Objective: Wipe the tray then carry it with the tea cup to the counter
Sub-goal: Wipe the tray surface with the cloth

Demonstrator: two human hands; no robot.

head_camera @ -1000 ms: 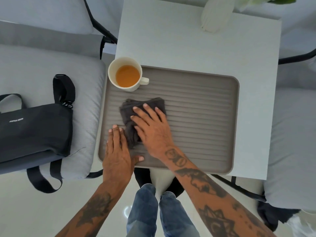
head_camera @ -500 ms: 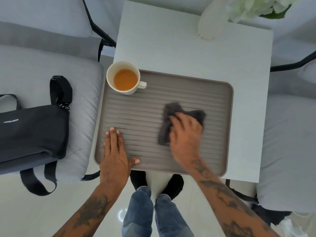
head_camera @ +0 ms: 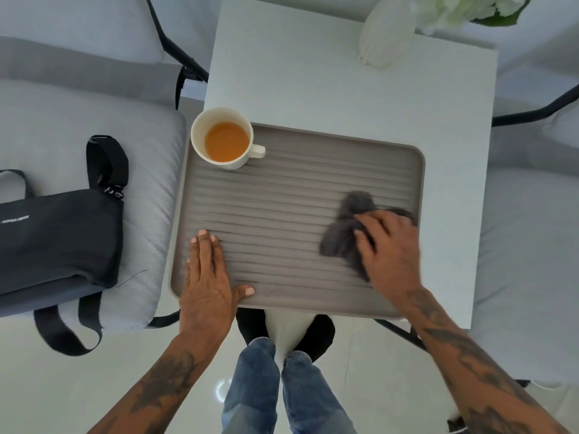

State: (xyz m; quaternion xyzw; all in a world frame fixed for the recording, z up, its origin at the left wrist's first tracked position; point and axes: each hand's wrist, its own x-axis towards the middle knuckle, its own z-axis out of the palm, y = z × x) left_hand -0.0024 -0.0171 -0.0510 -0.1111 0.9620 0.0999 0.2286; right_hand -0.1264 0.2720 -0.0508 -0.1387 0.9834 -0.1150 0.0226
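Note:
A grey ribbed tray (head_camera: 282, 189) lies on a small white table (head_camera: 329, 73). A cream tea cup (head_camera: 227, 142) with amber tea stands in the tray's far left corner, its handle pointing right. My left hand (head_camera: 206, 277) lies flat on the tray's near left corner, fingers together and thumb out. My right hand (head_camera: 388, 245) presses a dark grey cloth (head_camera: 347, 230) onto the tray's right side, close to the right rim. The cloth is blurred with motion and part of it is under my palm.
A black bag (head_camera: 56, 242) with straps rests on the grey chair cushion (head_camera: 150, 170) to the left. Another grey cushion (head_camera: 526, 261) is on the right. A white vase (head_camera: 385, 36) with pale flowers stands at the table's far edge. My legs in jeans (head_camera: 282, 389) are below.
My right hand has swept the cloth across the tray from its left part to its right side. My left hand has stayed pressed on the near left corner.

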